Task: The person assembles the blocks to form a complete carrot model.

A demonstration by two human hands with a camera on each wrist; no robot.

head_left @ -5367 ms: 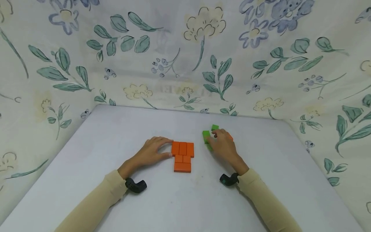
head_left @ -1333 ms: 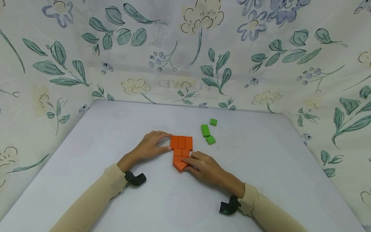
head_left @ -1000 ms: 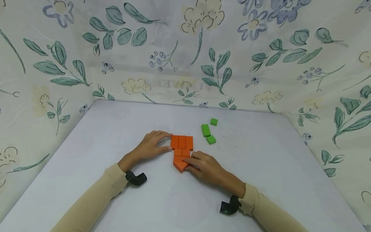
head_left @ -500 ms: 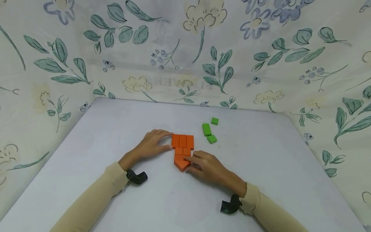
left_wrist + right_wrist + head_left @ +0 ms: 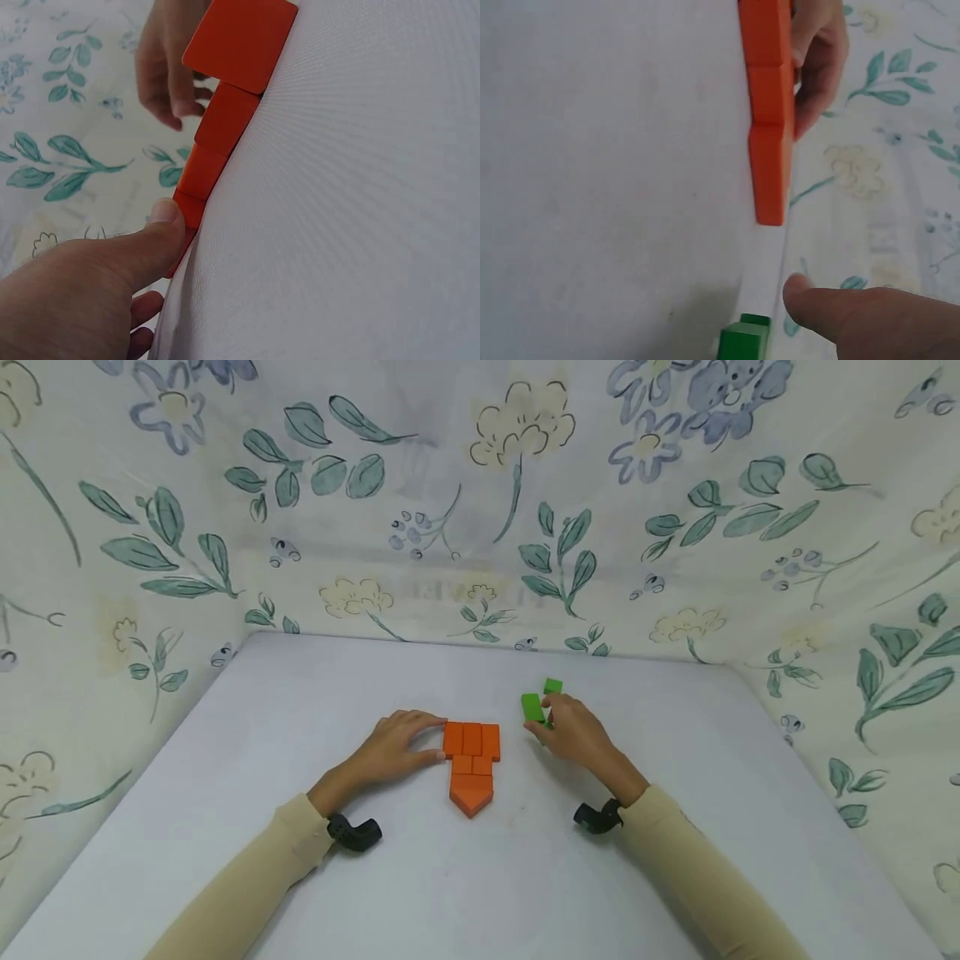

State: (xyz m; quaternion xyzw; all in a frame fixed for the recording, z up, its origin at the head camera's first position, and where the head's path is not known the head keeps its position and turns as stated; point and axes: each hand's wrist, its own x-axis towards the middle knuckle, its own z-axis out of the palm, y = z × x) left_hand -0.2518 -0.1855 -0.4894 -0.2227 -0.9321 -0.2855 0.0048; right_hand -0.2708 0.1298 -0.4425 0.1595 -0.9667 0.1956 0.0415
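Resting on the white table (image 5: 300,860), the left hand (image 5: 390,752) has its fingers nearly straight, thumb and fingertips pressed against the left edge of the orange blocks (image 5: 471,760) without wrapping around them. Those blocks sit flat near the middle of the table: three upright ones side by side, two small ones below them, then a piece that comes to a point at 6 o'clock. From the left wrist view you can see the thumb (image 5: 154,236) pushed right up against the orange edge.

Over at roughly 2 o'clock from the orange shape, the right hand (image 5: 577,739) is on the green blocks (image 5: 534,707). Its fingers are curled over them, but I honestly can't tell if it's pinching one or just touching. One small green block (image 5: 553,686) sits just beyond the fingers, at 12 o'clock from them. Flowery fabric (image 5: 480,510) hangs all around the table.
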